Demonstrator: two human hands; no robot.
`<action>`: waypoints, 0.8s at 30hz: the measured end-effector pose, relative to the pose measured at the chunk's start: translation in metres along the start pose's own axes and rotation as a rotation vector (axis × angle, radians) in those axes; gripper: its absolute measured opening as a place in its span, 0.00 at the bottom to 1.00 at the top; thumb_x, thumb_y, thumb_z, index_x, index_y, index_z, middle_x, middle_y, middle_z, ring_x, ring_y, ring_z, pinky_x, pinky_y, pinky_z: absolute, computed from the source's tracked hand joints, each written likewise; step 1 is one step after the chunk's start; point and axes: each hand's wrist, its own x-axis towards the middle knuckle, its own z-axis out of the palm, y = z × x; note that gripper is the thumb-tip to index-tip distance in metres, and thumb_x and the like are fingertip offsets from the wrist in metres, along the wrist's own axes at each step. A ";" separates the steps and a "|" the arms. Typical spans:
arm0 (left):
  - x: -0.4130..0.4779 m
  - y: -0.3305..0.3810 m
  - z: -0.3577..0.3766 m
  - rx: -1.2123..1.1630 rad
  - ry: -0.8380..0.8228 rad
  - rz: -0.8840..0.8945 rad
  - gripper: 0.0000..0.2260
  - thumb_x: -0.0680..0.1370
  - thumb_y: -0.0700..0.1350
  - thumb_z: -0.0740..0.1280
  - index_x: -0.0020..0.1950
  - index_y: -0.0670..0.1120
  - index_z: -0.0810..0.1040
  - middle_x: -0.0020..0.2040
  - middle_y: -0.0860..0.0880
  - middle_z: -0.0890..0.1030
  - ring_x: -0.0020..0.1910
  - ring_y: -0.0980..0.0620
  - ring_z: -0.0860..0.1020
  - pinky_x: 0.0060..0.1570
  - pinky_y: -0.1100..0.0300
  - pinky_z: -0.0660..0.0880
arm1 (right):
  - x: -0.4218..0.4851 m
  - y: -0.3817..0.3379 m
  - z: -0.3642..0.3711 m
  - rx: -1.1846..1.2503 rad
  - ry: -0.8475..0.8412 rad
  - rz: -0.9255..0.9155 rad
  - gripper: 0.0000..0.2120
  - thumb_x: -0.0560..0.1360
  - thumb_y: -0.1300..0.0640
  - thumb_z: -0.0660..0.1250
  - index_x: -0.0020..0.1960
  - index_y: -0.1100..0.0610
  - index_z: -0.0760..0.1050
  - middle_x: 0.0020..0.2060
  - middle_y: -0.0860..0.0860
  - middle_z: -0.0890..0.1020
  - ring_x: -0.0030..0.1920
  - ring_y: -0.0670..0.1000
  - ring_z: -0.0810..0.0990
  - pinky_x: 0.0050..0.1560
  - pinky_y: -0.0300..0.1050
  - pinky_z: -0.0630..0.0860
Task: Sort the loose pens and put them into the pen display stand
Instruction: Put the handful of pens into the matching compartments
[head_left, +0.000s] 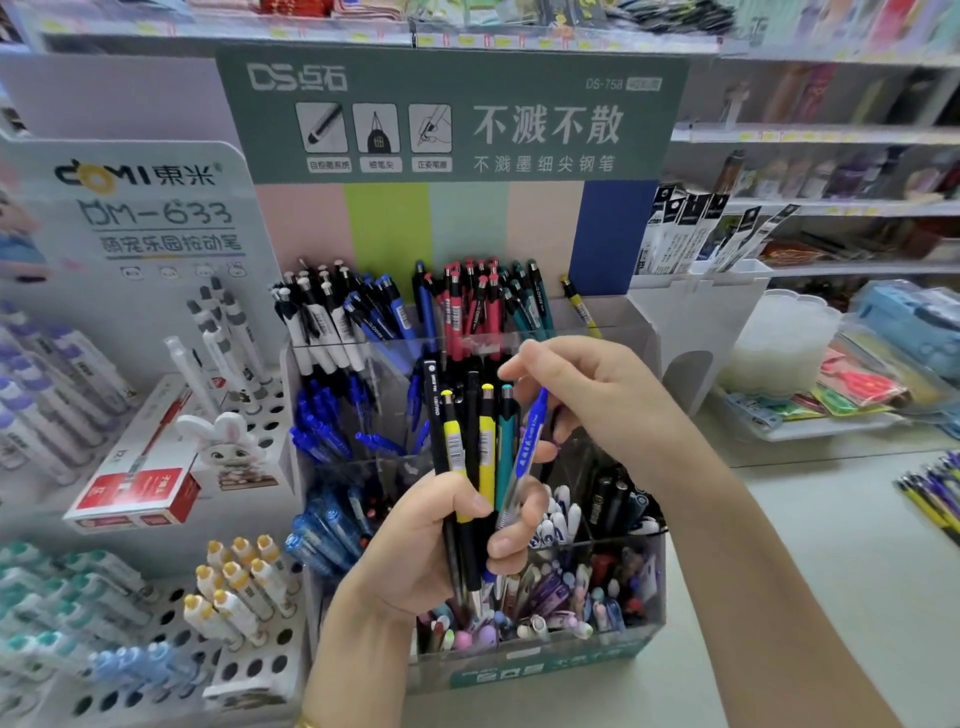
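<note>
Several loose pens (485, 447): bunched upright in the left hand (426, 540), whose curled fingers grip their lower halves.
Right hand (587, 395): fingertips pinch the top end of a blue pen (525, 452) at the bunch's right edge.
Pen display stand (647, 587): directly behind and below both hands, its clear compartments crowded with pens.
Left side: white holed rack (244, 665), red box (140, 488).

Left grip (431, 540), low centre, curls round a bundle of black, yellow and teal pens (485, 441); right grip (587, 395) above pinches a clear blue pen (527, 447).
</note>
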 end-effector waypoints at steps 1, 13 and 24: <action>0.000 0.000 0.000 0.003 -0.006 -0.017 0.23 0.71 0.38 0.56 0.67 0.39 0.70 0.43 0.45 0.75 0.31 0.55 0.71 0.32 0.63 0.68 | 0.001 -0.001 0.000 -0.053 -0.024 -0.006 0.12 0.77 0.47 0.64 0.45 0.53 0.82 0.33 0.44 0.80 0.30 0.40 0.76 0.33 0.35 0.72; 0.003 0.005 0.006 0.141 0.205 -0.026 0.22 0.72 0.39 0.65 0.65 0.37 0.72 0.37 0.47 0.73 0.28 0.55 0.67 0.27 0.64 0.66 | 0.007 -0.002 -0.005 0.101 0.293 -0.259 0.04 0.76 0.60 0.68 0.44 0.55 0.74 0.37 0.48 0.82 0.36 0.45 0.78 0.38 0.38 0.75; 0.013 0.001 0.017 0.288 0.295 0.024 0.19 0.76 0.54 0.68 0.61 0.44 0.74 0.35 0.50 0.67 0.28 0.55 0.65 0.27 0.64 0.66 | -0.008 -0.009 -0.013 0.036 0.045 -0.025 0.05 0.73 0.61 0.71 0.49 0.58 0.78 0.30 0.50 0.78 0.27 0.41 0.75 0.27 0.31 0.69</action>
